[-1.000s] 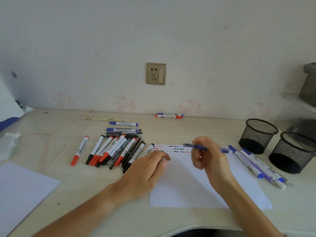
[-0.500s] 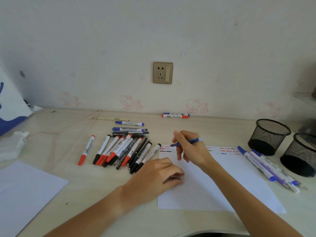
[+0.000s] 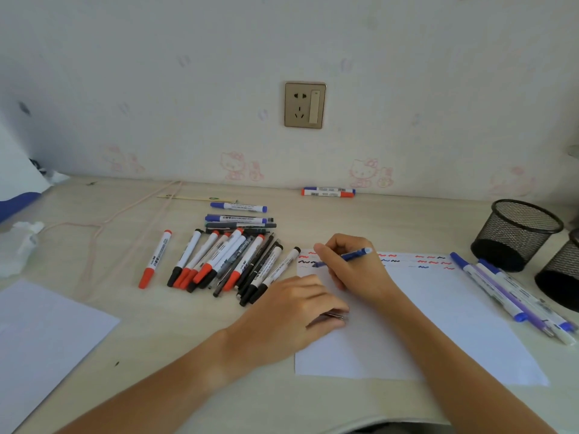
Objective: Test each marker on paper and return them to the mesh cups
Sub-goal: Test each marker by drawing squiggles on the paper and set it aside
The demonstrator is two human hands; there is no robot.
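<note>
Head view: right hand point(image 3: 354, 270) wrapped around a blue marker point(image 3: 351, 255), tip down on the top left corner of the sheet of paper point(image 3: 438, 324), next to rows of red, black and blue squiggles point(image 3: 416, 261). Left hand point(image 3: 291, 311) resting on the left edge of the same sheet, fingers curled over something small and dark, possibly the cap, though too hidden to tell. A pile of markers point(image 3: 225, 261) with red and black caps lying on the table point(image 3: 150, 333) just left of the sheet, one red-capped marker point(image 3: 155, 259) a little apart to its left, several blue ones point(image 3: 238, 214) crosswise behind the pile. Three more markers point(image 3: 513, 296) lying side by side against the right edge of the sheet. Two black mesh cups point(image 3: 517, 233) upright at the far right of the table, the nearer one cut off by the frame edge. Another pair of markers point(image 3: 328, 192) lying against the wall, below a wall socket point(image 3: 305, 105). A second sheet point(image 3: 40, 339) at the near left corner and a crumpled tissue point(image 3: 18, 245) at the left edge.
</note>
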